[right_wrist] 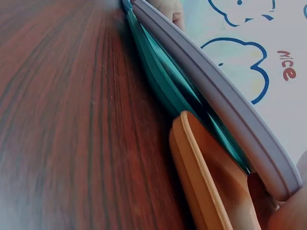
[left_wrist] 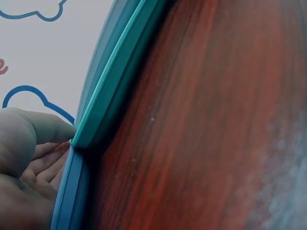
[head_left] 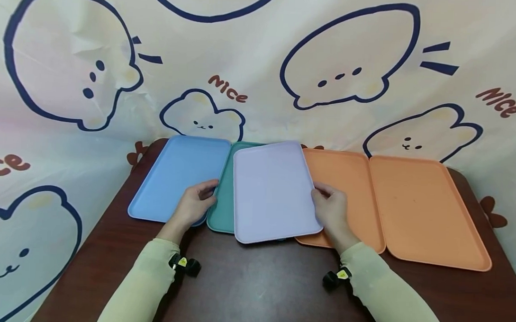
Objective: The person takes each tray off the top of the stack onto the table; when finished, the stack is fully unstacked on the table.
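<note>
A lavender tray [head_left: 276, 195] lies tilted over a green tray [head_left: 223, 212], covering most of it. My right hand [head_left: 332, 208] grips the lavender tray's right edge, thumb at the top side and fingers beneath. In the right wrist view the lavender tray [right_wrist: 230, 100] is raised over the green tray [right_wrist: 158, 81], with a narrow dark gap between them. My left hand [head_left: 194, 201] is over the right side of a blue tray [head_left: 181, 172]. Its thumb touches the rim of the green tray [left_wrist: 108, 91] in the left wrist view, the other fingers loosely bent.
Two orange trays [head_left: 427, 209] lie side by side at the right; the lavender tray overlaps the nearer one's left part. The dark wooden table [head_left: 253, 284] shows in front. Behind stands a white cloth [head_left: 262, 52] printed with cartoon shapes.
</note>
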Action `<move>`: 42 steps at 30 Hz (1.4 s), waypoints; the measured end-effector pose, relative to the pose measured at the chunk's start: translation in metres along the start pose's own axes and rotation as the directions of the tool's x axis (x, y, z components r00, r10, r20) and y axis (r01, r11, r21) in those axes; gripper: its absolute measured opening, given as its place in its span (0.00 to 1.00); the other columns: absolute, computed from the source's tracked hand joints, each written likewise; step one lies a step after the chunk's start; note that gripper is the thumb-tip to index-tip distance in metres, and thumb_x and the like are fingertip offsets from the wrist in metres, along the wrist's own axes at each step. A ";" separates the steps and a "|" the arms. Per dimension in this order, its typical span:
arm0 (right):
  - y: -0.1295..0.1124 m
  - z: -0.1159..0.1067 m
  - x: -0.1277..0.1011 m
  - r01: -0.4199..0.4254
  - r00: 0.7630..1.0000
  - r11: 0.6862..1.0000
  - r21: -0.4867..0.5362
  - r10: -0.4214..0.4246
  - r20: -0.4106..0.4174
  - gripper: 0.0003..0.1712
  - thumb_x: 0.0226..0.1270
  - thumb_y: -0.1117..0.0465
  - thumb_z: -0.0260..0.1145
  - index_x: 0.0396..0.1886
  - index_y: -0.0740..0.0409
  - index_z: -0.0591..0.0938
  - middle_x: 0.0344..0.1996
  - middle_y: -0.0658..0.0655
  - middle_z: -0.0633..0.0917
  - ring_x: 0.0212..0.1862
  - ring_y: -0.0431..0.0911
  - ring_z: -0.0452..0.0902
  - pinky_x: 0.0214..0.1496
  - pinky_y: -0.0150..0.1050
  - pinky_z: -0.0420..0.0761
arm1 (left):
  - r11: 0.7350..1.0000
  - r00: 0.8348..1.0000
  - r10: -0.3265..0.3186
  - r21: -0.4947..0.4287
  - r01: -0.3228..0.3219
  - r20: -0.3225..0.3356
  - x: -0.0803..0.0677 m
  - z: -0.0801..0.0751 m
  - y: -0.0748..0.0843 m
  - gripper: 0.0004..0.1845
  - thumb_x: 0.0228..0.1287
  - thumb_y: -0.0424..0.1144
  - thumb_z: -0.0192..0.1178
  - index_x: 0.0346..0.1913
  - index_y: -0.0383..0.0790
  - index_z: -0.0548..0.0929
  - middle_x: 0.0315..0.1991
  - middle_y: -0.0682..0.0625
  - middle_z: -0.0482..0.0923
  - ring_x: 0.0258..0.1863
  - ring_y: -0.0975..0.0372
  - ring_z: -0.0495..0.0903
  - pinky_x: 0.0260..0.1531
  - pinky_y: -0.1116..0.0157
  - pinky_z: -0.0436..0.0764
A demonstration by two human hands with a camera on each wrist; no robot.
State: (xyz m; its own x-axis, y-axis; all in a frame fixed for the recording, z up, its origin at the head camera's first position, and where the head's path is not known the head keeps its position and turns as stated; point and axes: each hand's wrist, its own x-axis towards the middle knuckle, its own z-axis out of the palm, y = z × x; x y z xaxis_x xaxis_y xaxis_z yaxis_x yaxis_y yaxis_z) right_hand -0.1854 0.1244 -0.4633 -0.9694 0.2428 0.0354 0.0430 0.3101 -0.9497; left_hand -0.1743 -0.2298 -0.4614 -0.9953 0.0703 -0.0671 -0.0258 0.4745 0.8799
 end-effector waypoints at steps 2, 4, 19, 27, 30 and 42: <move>0.001 -0.006 0.001 -0.016 1.000 1.000 0.001 0.016 0.022 0.15 0.64 0.61 0.64 0.49 0.58 0.85 0.42 0.58 0.86 0.42 0.46 0.81 0.37 0.29 0.79 | 1.000 1.000 -0.002 -0.001 0.002 -0.002 0.000 0.000 -0.001 0.24 0.67 0.31 0.55 0.66 0.40 0.71 0.67 0.45 0.67 0.65 0.51 0.68 0.62 0.56 0.71; 0.002 -0.012 0.002 -0.026 0.999 1.000 0.003 0.026 0.047 0.15 0.65 0.59 0.64 0.51 0.56 0.85 0.44 0.57 0.85 0.44 0.46 0.81 0.39 0.30 0.80 | 1.000 1.000 -0.002 -0.004 0.002 -0.002 0.000 -0.001 -0.002 0.24 0.68 0.31 0.55 0.67 0.40 0.71 0.67 0.44 0.67 0.65 0.50 0.68 0.62 0.55 0.70; 0.008 -0.084 0.019 0.043 0.965 0.991 -0.127 -0.008 0.263 0.22 0.65 0.47 0.64 0.55 0.49 0.83 0.50 0.56 0.84 0.44 0.43 0.79 0.37 0.33 0.81 | 1.000 1.000 -0.030 0.002 0.030 0.001 -0.002 0.001 -0.002 0.25 0.68 0.33 0.55 0.67 0.43 0.70 0.67 0.47 0.66 0.65 0.52 0.68 0.60 0.56 0.73; 0.005 -0.110 0.024 0.090 0.941 0.986 -0.138 -0.039 0.337 0.24 0.61 0.44 0.66 0.53 0.49 0.84 0.46 0.55 0.86 0.38 0.41 0.82 0.35 0.36 0.83 | 1.000 1.000 -0.030 0.010 0.030 -0.005 0.001 0.001 0.000 0.25 0.68 0.32 0.55 0.67 0.43 0.70 0.67 0.46 0.67 0.65 0.51 0.68 0.59 0.56 0.73; 0.005 -0.116 0.024 0.116 0.928 0.981 -0.155 -0.051 0.369 0.23 0.62 0.44 0.66 0.53 0.50 0.84 0.45 0.55 0.86 0.38 0.43 0.83 0.34 0.37 0.84 | 1.000 1.000 -0.030 0.005 0.030 -0.004 0.001 0.001 -0.001 0.25 0.68 0.32 0.55 0.67 0.42 0.70 0.68 0.45 0.66 0.65 0.51 0.68 0.59 0.55 0.73; 0.002 -0.122 0.021 0.153 0.848 0.978 -0.145 -0.054 0.528 0.21 0.58 0.46 0.70 0.49 0.48 0.86 0.43 0.53 0.87 0.37 0.48 0.83 0.34 0.41 0.84 | 1.000 1.000 -0.023 -0.003 0.023 0.009 0.003 0.000 -0.002 0.25 0.68 0.32 0.55 0.68 0.41 0.69 0.68 0.44 0.65 0.65 0.50 0.68 0.60 0.55 0.72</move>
State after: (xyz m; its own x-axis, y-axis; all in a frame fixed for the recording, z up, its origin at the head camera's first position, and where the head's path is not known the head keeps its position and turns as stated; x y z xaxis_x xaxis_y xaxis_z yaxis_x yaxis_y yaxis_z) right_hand -0.1758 0.2422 -0.4265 -0.9515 -0.2963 -0.0831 -0.0708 0.4734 -0.8780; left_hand -0.1770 -0.2303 -0.4636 -0.9936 0.0671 -0.0914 -0.0489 0.4736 0.8794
